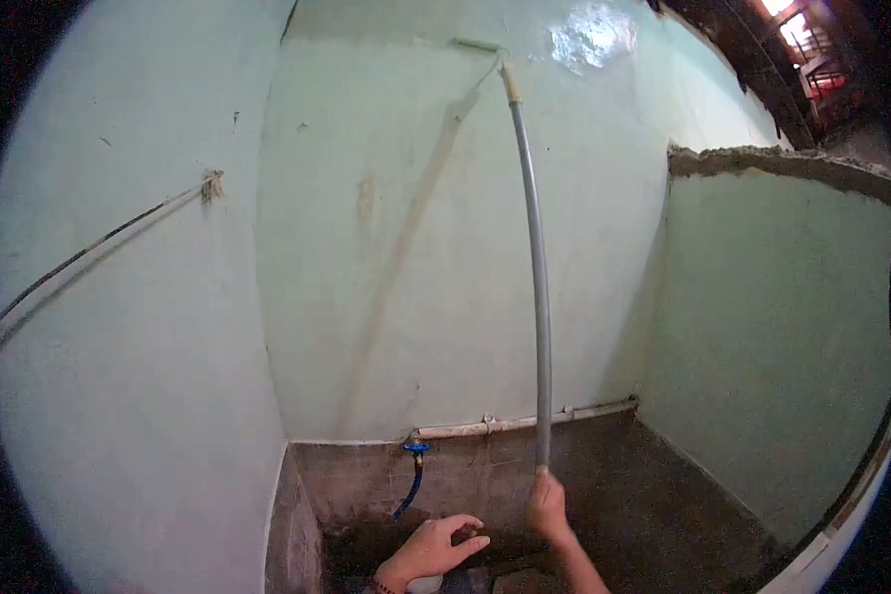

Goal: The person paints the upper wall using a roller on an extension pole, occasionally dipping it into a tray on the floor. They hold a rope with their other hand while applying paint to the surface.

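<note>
The right hand [547, 507] is closed around the bottom end of a long grey pole [537, 267], its fingers wrapped fully round the shaft so that no gap shows between them and the handle. The pole rises from that grip, bowing slightly to the right at mid-height, and ends near the top of the back wall [406, 247] in a paint roller [477, 45] whose sleeve lies flat against the pale green surface, pointing left from the bent wire frame. The left hand [436, 546] sits lower and to the left of the right one, palm down, its fingers loosely spread and curved; it seems to rest on something pale at the bottom edge of the view, but what that is cannot be told, and it has hold of nothing that shows. Just behind the left hand a blue tap [416, 447] hangs from a white pipe [525, 421] that runs along the line where the green paint meets the bare dark concrete [653, 495] of the lower wall. A thin cable [89, 255] runs diagonally across the left wall. A wet, shiny patch [592, 35] gleams on the back wall to the right of the roller. No brand, label or writing can be read anywhere.
</note>
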`<state>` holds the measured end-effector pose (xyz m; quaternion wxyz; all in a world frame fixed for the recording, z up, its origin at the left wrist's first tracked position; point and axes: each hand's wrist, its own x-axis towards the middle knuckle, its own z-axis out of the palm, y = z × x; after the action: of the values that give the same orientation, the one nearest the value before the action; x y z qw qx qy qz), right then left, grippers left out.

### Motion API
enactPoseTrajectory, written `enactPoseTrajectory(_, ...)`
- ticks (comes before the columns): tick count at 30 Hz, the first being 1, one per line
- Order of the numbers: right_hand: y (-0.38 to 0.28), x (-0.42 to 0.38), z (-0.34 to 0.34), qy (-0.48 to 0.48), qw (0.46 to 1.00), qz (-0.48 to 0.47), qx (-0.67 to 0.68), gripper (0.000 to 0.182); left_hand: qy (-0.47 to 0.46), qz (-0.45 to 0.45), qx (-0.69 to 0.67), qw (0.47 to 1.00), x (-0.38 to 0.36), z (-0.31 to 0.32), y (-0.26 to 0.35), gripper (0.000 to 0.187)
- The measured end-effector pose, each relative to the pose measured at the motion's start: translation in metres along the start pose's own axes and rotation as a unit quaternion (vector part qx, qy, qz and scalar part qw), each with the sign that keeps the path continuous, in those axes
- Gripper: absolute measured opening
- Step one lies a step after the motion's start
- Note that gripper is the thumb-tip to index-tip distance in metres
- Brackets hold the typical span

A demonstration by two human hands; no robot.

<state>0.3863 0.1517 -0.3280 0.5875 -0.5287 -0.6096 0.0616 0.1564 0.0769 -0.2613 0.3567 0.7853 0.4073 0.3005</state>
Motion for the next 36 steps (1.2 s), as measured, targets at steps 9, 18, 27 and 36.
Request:
enactPoseTrajectory(9,-0.095,0.121,-0.047,0.010,0.999,0.005,0.042,0.043,-0.002,0.041,-0.023,0.999,0.024,0.020,0.020,0.037)
enactPoseTrajectory(18,0.003,-0.050,0.006,0.009,1.000,0.008,0.025,0.037,0.000,0.052,-0.036,0.998,0.010,0.029,-0.007,0.036)
enactPoseTrajectory(27,-0.118,0.141,-0.046,-0.072,0.971,0.148,0.175,0.045,0.045,0.018,-0.023,0.999,0.011,0.023,0.019,0.034)
enactPoseTrajectory(36,0.014,-0.136,-0.085,-0.083,0.980,0.181,-0.001,0.038,0.001,-0.010,-0.043,0.999,0.027,0.071,-0.011,0.034)
